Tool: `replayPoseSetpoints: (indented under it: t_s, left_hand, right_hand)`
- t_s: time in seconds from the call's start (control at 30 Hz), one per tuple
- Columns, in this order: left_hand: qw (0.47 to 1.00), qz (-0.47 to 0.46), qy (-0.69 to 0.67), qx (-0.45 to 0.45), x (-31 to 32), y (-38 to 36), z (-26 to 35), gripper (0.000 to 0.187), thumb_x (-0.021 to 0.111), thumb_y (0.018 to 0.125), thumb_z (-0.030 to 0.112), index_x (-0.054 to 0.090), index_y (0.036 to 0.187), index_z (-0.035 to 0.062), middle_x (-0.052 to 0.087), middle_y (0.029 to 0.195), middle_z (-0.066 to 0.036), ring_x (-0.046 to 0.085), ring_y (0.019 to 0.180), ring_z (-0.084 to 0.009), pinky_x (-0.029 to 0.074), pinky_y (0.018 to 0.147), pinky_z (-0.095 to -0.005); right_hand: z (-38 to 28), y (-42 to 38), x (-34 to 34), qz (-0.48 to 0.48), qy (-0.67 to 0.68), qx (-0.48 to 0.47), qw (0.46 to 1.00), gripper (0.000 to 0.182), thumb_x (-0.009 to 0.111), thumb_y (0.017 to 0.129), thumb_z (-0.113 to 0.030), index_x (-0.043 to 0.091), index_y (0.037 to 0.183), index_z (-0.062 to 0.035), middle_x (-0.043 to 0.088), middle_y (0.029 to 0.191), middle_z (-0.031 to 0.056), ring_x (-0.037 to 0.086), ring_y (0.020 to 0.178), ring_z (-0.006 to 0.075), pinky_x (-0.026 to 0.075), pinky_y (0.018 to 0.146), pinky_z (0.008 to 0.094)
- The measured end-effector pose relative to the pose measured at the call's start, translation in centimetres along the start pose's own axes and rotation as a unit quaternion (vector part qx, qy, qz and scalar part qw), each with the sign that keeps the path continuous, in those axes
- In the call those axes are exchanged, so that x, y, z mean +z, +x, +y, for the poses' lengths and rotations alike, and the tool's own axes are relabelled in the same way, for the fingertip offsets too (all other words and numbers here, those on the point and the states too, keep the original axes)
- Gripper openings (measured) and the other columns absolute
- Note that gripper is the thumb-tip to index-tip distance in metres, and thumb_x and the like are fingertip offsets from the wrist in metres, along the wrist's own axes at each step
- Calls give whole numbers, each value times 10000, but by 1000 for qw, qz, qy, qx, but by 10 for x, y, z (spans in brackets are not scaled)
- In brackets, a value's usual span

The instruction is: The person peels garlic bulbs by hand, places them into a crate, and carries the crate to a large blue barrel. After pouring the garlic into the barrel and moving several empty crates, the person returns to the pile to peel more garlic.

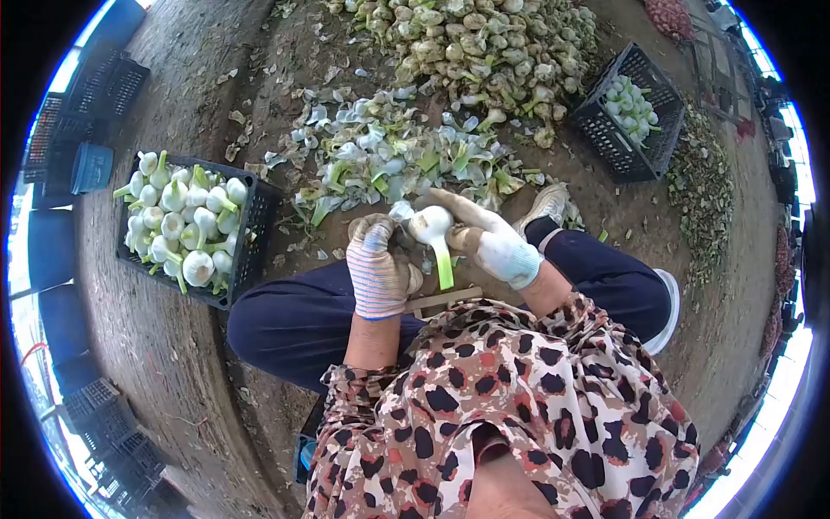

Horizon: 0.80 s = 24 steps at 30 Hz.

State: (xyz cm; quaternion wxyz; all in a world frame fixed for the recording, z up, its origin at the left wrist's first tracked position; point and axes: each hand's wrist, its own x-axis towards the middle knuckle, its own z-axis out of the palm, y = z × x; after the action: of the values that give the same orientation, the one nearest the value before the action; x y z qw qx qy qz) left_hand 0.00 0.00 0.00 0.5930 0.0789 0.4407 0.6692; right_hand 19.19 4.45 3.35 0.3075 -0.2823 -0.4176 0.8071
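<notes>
Garlic bulb (430,223), white and freshly skinned, sits between the person's two gloved hands above the lap, its green stalk (444,268) hanging down toward the knees. The right hand (484,238), in a pale, soiled glove, has its fingers curled around the right side of the bulb. The left hand (378,264), in a striped knit glove, has its fingers bent in against the bulb's left side, pinching at a loose bit of skin there; whether it grips the bulb itself cannot be told.

Below the hands lie dark blue trousers (298,320) and leopard-print sleeves (519,389), and a light shoe (545,206) shows just beyond the right hand. On the ground in front lies a spread of peeled skins and green trimmings (389,156). Farther off, at the top of the view, a heap of unpeeled garlic (484,48) rests on the dirt floor. To the person's left stands a black crate (251,233) piled with cleaned white bulbs (186,225). To the right, well apart, a second black crate (614,143) holds a smaller lot of bulbs.
</notes>
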Motion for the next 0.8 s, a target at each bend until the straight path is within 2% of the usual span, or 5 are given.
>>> replayPoseSetpoints:
  t_s: [0.07,0.37,0.57,0.63,0.8]
  left_hand:
    - [997,-8,73,38,12,-4,8,106,640,854,77,630,936,9,657,794,-84,623,640,-167,551,649,-290]
    - [990,24,-93,104,-9,35,17,240,574,890,11,576,1129,-17,649,1098,-154,669,971,-295,572,921,-458]
    - [990,-101,96,-3,36,-13,5,431,540,1018,352,538,1274,5,637,1130,-87,619,1023,-183,498,879,-281]
    - [966,-169,193,25,22,-6,14,598,625,931,506,547,1267,17,647,1099,-77,650,881,-154,538,692,-255]
    - [987,-138,27,-78,36,-12,13,659,578,941,552,555,1262,-23,663,1007,-90,658,870,-160,544,701,-269]
  right_hand:
    - [2,0,-2,41,87,88,992,767,577,842,40,235,1527,-2,456,1446,129,458,1307,185,369,1084,309]
    - [4,3,15,136,133,53,980,776,524,818,80,242,1531,-43,564,1249,113,599,1003,146,508,791,242]
    - [19,11,3,61,107,23,992,711,679,892,-191,325,1489,-39,607,1148,115,624,910,160,515,772,268]
    - [-18,1,14,92,-349,-37,932,758,770,835,-349,420,1422,-19,618,1094,96,599,923,131,507,819,284]
    - [-26,8,4,45,-280,-2,959,905,867,699,-483,453,1328,19,567,975,7,517,864,83,455,803,250]
